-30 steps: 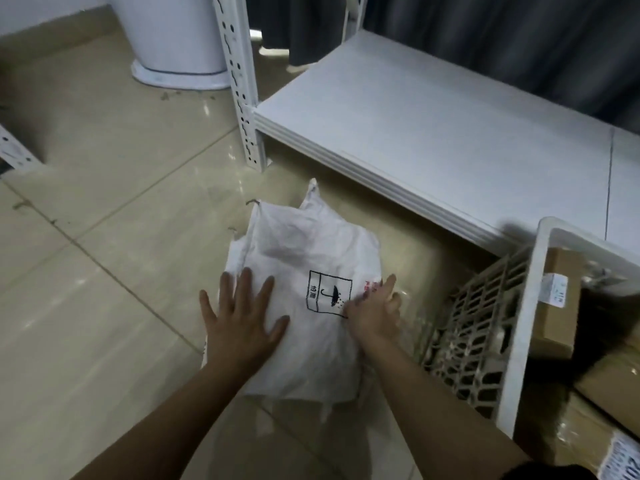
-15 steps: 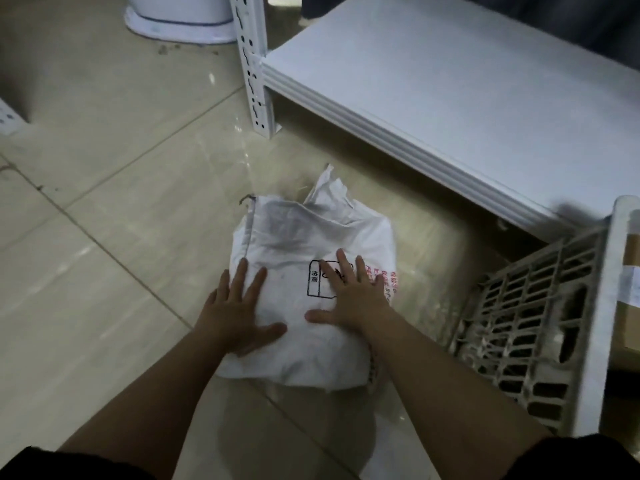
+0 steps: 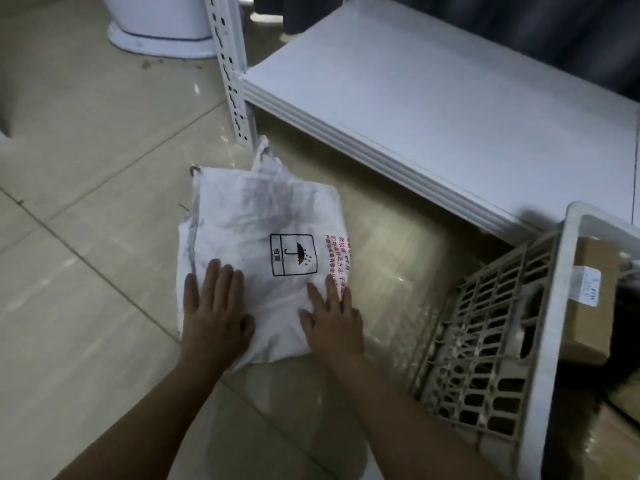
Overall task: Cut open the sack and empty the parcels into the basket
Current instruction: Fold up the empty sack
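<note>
A white woven sack [image 3: 263, 223] lies folded flat on the tiled floor, with a black umbrella mark and red print on top. My left hand [image 3: 215, 311] presses flat on its near left part, fingers spread. On the sack's near right edge rests my right hand [image 3: 330, 315], also flat, holding nothing. A white plastic lattice basket [image 3: 491, 341] stands to the right, with brown cardboard parcels [image 3: 592, 299] inside it.
A low white metal shelf [image 3: 433, 98] runs across the back right, its perforated upright post [image 3: 232, 71] just beyond the sack. A white round base [image 3: 159, 32] stands at the far left. Dark curtains hang behind the shelf.
My right hand has slid from the umbrella mark down to the sack's near right edge. My left hand has stayed on the near left part. The sack lies flatter.
</note>
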`<act>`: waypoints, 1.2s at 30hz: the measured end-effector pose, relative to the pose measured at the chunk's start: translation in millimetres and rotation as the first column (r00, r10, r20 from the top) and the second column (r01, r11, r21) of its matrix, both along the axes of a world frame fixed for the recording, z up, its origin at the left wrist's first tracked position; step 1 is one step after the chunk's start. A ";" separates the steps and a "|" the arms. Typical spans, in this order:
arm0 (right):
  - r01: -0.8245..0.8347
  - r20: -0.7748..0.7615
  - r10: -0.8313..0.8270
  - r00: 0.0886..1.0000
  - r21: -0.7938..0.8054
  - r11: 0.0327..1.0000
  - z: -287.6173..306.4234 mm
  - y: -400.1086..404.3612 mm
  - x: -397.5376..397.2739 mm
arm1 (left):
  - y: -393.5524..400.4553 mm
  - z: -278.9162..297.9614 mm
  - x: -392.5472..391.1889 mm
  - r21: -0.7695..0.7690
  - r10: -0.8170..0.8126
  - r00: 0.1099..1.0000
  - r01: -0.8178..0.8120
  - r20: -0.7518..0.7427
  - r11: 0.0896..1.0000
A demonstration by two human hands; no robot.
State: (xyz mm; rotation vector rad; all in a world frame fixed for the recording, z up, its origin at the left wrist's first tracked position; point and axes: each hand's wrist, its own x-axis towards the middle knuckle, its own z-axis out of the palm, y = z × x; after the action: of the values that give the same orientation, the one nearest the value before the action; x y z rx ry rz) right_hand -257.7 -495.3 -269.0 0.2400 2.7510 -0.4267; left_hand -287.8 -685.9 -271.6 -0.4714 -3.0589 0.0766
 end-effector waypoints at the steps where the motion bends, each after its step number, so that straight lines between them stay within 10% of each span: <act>1: -0.022 0.094 0.029 0.995 -0.073 0.997 -1.6 6.3 -4.3 | -6.1 -2.6 5.6 -0.018 -0.022 0.999 0.023 0.034 1.000; 10: -0.270 0.237 0.210 0.949 0.257 0.928 2.2 11.4 -4.5 | -13.2 10.4 -12.6 -0.157 0.194 0.787 -0.125 0.586 0.980; 19: -0.095 0.105 0.097 0.990 -0.023 0.995 59.5 14.0 -5.9 | 11.1 64.8 -14.5 0.020 -0.039 0.986 0.037 0.165 0.999; 36: -0.027 -0.099 0.043 0.994 0.154 0.988 307.8 57.4 86.0 | 120.6 307.4 51.2 0.090 -0.062 0.956 0.038 0.288 0.995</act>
State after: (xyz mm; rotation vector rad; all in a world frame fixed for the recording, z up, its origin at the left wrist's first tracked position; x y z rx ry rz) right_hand -171.7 -437.9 38.8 0.2127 2.8868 -0.2252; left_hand -236.6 -565.3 35.8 -0.6046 -3.3157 -0.1348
